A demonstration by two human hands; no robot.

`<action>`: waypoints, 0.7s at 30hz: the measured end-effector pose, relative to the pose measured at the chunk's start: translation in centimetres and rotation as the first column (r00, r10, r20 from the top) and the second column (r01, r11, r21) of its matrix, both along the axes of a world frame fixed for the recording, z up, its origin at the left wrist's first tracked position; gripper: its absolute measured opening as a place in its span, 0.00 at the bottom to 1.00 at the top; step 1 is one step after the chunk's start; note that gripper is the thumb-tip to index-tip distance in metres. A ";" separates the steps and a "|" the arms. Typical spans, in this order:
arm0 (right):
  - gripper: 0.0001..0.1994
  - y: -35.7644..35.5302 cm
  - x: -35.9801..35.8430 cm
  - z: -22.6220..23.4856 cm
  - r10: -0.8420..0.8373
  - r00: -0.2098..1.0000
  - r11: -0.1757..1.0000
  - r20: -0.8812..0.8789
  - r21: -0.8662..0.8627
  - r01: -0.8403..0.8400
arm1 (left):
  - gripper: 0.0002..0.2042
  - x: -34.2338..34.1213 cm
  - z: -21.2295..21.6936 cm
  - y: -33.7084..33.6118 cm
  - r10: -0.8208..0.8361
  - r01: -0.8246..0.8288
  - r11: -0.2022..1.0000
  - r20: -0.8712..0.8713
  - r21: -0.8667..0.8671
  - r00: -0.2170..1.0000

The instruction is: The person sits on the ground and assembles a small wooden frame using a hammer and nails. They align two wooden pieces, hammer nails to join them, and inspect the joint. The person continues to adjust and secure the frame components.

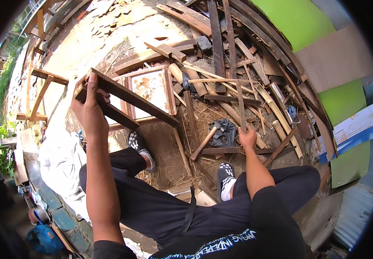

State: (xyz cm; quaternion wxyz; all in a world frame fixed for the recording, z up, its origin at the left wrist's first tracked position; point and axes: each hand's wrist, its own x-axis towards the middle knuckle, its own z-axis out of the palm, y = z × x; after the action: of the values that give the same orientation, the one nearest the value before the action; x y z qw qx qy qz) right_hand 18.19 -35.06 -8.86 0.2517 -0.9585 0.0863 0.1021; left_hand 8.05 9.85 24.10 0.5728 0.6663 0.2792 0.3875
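Observation:
My left hand (89,105) grips the near end of two dark wooden slats (130,97), held up in front of me and slanting down to the right. My right hand (247,138) is closed around the lower end of a thin wooden stick (240,103) that stands up from the ground. A hammer with a wooden handle (208,138) lies on the ground just left of that hand, its head beside a dark crumpled cloth (226,134). My feet in checkered shoes (140,146) rest on straw-covered ground below.
A wooden frame with a pale rusty panel (152,88) lies behind the slats. A big heap of planks and poles (238,56) fills the right side against a green wall (298,19). A wooden stool frame (39,93) stands left, white cloth (61,159) beside it.

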 end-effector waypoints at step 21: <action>0.12 -1.5 0.7 31.0 0.443 0.526 0.871 0.726 -0.209 -0.445 | 0.12 -3.6 3.8 3.7 0.130 -0.051 0.975 0.366 -0.218 0.921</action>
State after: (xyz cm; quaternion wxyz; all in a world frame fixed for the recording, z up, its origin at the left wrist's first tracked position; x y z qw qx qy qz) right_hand 18.91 -36.55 22.16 0.2309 -0.9013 -0.2727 -0.2450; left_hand 4.44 13.59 27.90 0.6624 0.5032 0.2323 0.5041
